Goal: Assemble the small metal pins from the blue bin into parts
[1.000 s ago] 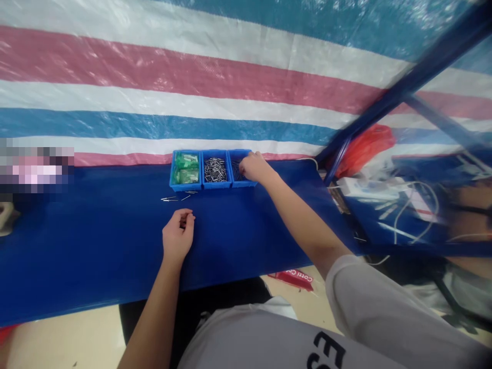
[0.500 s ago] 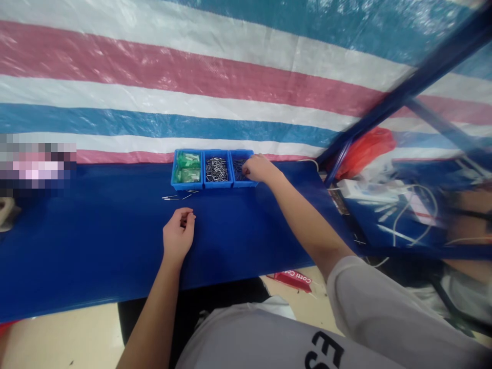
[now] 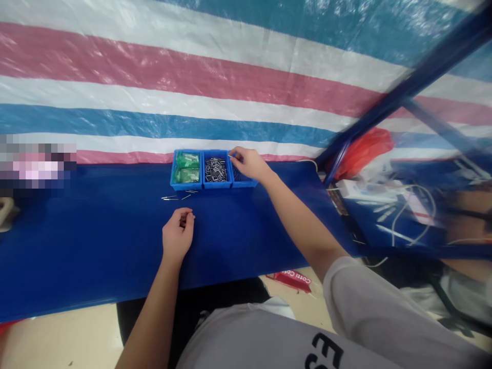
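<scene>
My right hand [image 3: 246,161] is over the right-hand blue bin [image 3: 245,183], thumb and forefinger pinched on a thin metal pin [image 3: 230,156] whose tip just shows. That bin holds more dark, thin pins, partly hidden by the hand. Beside it, the middle blue bin [image 3: 217,185] is heaped with short silvery metal pins [image 3: 216,169]. My left hand [image 3: 178,230] rests on the table with its fingers curled closed; what is inside them, if anything, is hidden. Several loose metal pins [image 3: 169,198] lie on the table just beyond it.
The left blue bin [image 3: 186,186] holds green plastic packets [image 3: 188,175]. All the bins stand at the back of the blue table [image 3: 96,241], before a striped sheet [image 3: 192,77]. A blue metal frame [image 3: 384,105] rises at the right, with cables and a red bag [image 3: 361,148] beyond.
My right hand has risen out of the right-hand bin and moved slightly left, now with a thin pin showing at its fingertips. My left hand stays in place.
</scene>
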The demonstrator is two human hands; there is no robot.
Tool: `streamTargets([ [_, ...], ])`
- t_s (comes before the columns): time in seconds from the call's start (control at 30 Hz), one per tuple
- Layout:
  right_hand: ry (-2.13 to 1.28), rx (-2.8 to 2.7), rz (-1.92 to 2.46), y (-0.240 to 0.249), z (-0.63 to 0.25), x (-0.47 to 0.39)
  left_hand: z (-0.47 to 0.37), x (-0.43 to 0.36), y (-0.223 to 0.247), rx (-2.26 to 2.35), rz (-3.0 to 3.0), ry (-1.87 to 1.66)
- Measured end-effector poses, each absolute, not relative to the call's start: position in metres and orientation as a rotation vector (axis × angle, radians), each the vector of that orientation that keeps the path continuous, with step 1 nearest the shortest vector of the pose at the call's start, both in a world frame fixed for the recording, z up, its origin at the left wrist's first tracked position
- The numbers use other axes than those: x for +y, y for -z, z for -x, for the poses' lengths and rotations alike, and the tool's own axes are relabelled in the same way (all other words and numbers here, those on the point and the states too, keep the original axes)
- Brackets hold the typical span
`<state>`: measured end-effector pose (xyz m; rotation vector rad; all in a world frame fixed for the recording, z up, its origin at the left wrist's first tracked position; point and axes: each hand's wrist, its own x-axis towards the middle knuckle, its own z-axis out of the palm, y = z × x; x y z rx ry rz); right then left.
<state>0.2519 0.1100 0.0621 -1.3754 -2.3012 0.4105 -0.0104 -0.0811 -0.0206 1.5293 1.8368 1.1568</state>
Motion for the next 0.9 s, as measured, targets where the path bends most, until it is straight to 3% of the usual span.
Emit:
streamTargets([
  [0.33, -0.606, -1.989, 1.248, -0.066, -0.222, 0.085, 0.012, -0.081, 0.022, 1.84, -1.526, -1.141],
  [0.57, -0.935, -1.918, 0.846, -0.056, -0.178, 0.015, 0.011, -0.083, 0.02, 1.844, -1.533, -1.148],
  [0.67, -0.853, -1.811, 0.743, -0.089, -0.171, -0.011, 0.01, -0.084, 0.019, 1.832, -1.535, -1.143],
  [0.83, -0.611, -1.501, 0.214, -0.19, -0.193, -0.057, 0.01, -0.085, 0.02, 1.81, -1.514, -1.163],
  [0.9, -0.555, -1.433, 0.544, -0.217, -0.203, -0.078, 0.01, -0.085, 0.019, 1.798, -1.513, -1.177],
])
